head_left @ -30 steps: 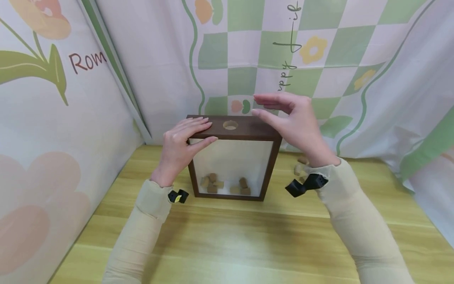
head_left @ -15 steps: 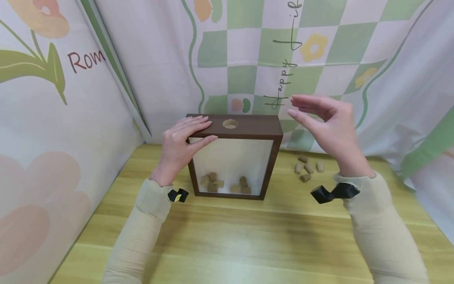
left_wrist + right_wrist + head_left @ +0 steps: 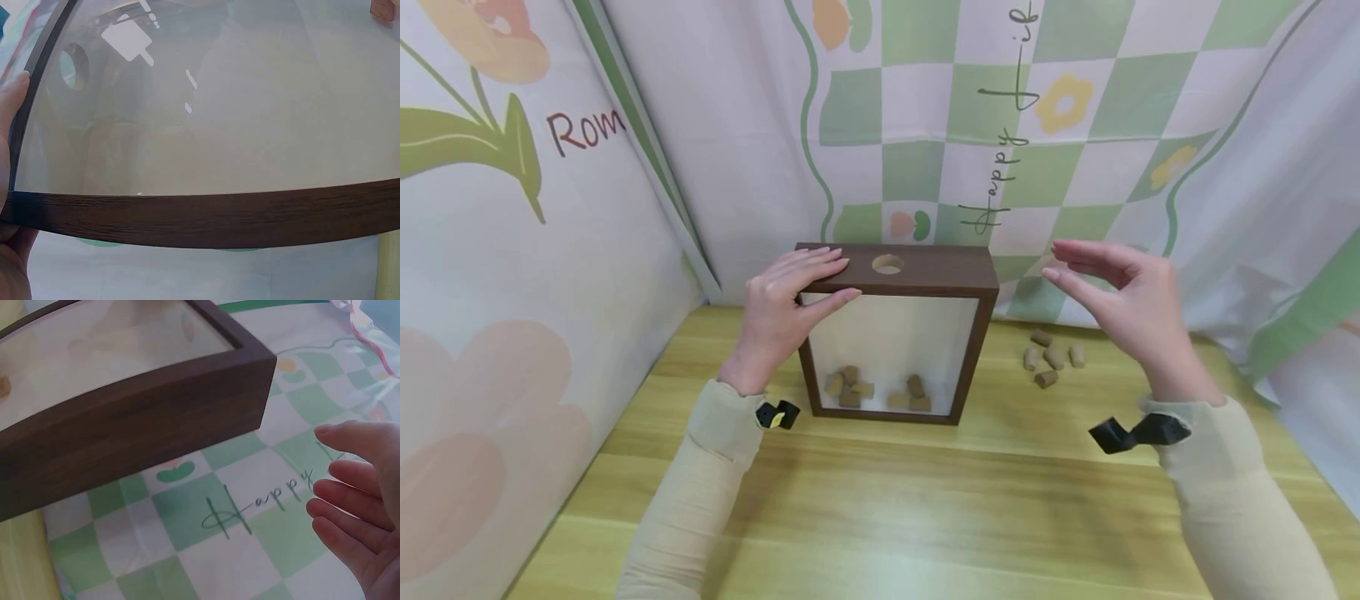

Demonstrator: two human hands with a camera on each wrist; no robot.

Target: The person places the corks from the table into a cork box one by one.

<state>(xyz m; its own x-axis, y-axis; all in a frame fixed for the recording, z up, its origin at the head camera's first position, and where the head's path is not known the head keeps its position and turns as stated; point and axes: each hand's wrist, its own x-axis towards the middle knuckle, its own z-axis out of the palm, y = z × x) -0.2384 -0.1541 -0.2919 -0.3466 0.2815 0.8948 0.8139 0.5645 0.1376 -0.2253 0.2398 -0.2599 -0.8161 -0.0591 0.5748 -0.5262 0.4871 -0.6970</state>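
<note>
- Dark brown wood frames the box, which stands upright on the surface with its clear panel facing near.
- The right hand has moved right and lower, from over the box's right end to the air near the loose corks. That appears to leave it free for work on the right, with the top unobstructed.
- It holds nothing: a moderate gap separates the thumb from the fingers.
- The left hand has not shifted; it rests on the box's left top corner, wide, fingers straight across the top and thumb along the near edge, seemingly steadying it.
- Five corks lie right of the box, stubby, tan to brown, roughly cylindrical; more sit inside at the bottom, in a left cluster and a right cluster.
- A round hole with a paler rim pierces the smooth top.
- Yellowish wood grain streaks the surface; a softly creased, green-checked curtain hangs at the far side.
</note>
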